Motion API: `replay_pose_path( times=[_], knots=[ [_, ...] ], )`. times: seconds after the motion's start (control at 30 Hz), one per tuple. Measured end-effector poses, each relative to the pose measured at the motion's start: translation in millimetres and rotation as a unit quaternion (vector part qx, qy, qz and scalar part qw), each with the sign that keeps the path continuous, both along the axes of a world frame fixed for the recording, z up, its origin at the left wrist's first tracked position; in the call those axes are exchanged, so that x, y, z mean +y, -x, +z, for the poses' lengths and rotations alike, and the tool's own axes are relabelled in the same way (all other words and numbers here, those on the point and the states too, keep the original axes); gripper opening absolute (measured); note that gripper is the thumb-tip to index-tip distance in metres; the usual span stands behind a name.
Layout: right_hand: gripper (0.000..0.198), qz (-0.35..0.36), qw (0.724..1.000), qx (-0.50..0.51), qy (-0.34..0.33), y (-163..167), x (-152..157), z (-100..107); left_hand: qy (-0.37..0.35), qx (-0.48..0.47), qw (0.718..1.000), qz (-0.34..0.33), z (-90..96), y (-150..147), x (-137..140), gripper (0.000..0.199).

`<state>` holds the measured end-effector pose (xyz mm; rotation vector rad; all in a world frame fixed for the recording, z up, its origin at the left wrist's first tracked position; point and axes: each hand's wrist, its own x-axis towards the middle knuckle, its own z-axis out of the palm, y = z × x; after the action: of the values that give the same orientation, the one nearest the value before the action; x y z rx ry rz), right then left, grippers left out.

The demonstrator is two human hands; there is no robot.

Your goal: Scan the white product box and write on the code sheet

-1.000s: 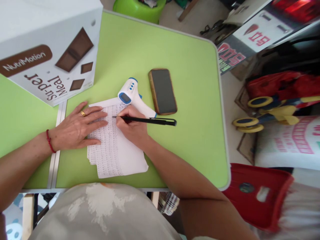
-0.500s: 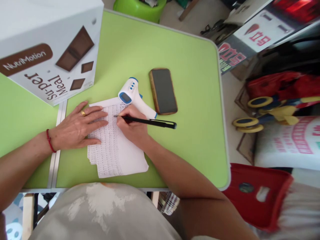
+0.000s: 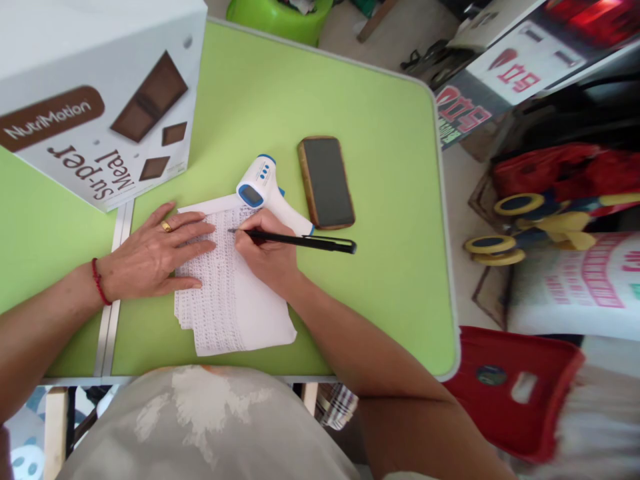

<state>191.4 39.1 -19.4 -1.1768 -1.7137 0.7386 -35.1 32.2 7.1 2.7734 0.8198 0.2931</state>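
My right hand [image 3: 267,253] pinches a black pen [image 3: 305,241], its tip at the paper [image 3: 260,313] beside columns of handwriting. Flat across the paper's left side lies my left hand [image 3: 160,253], fingers spread, with a gold ring and a red wrist cord. A white and blue infrared thermometer [image 3: 273,197] rests on the paper's top edge, its handle end just behind my right hand. To its right is a phone [image 3: 328,181] in a brown case, screen dark.
A large white NutriMotion box [image 3: 145,107] stands at the back left of the green folding table [image 3: 395,267]. Right of the table edge are a red plastic seat [image 3: 520,400], a white printed sack [image 3: 590,287] and a yellow-wheeled toy [image 3: 540,227]. Behind it sits a green stool [image 3: 285,23].
My right hand and the pen have shifted very slightly to the right. My left hand, the paper, thermometer and phone stay where they were.
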Motion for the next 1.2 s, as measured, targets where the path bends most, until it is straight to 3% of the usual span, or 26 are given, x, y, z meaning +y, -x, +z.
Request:
replay_pose_path(
  times=[0.57, 0.77, 1.2],
  knots=[
    [0.014, -0.013, 1.0, 0.012, -0.006, 0.7, -0.5, 2.5, 0.009, -0.002, 1.0, -0.002, 1.1, -0.2, 0.3, 0.048],
    [0.01, 0.027, 1.0, 0.011, -0.002, -0.2, -0.8, 0.5, 0.012, 0.0, 1.0, 0.003, 1.3, 0.1, 0.4, 0.048],
    [0.012, 0.044, 0.999, -0.02, 0.014, 0.6, -1.6, 4.4, 0.019, -0.011, 1.0, -0.001, 0.9, -0.3, 0.3, 0.048]
  ],
)
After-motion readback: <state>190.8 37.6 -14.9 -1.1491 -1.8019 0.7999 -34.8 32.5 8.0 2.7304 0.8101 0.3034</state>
